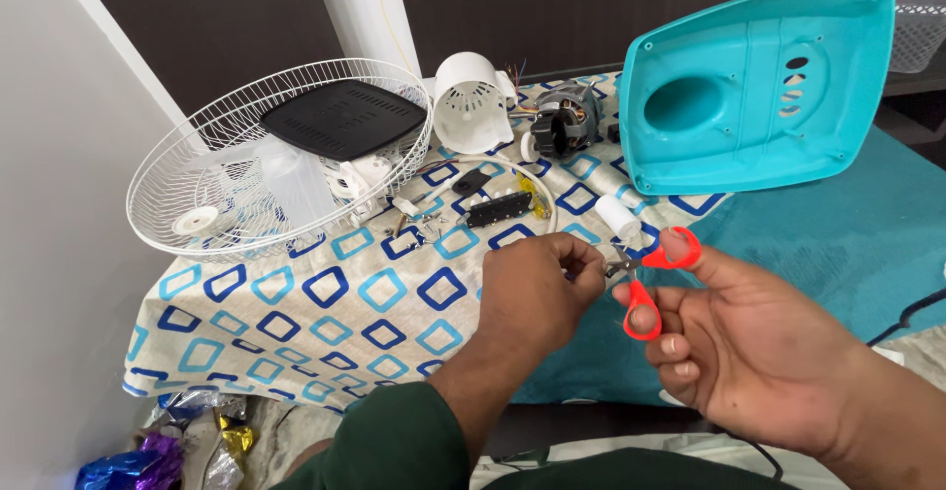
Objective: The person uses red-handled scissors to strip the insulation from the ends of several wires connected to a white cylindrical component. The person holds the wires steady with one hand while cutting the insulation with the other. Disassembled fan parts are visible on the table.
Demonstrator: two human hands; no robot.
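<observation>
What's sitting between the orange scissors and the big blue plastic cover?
In the head view, a small white cylinder lies on the patterned cloth between the orange scissors and the turquoise cover.

Dark wall point(217, 27) (white pillar point(365, 7))

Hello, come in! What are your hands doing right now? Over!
Right hand works small orange-handled scissors. Left hand pinches something tiny at the blades. Nothing in the way.
</observation>
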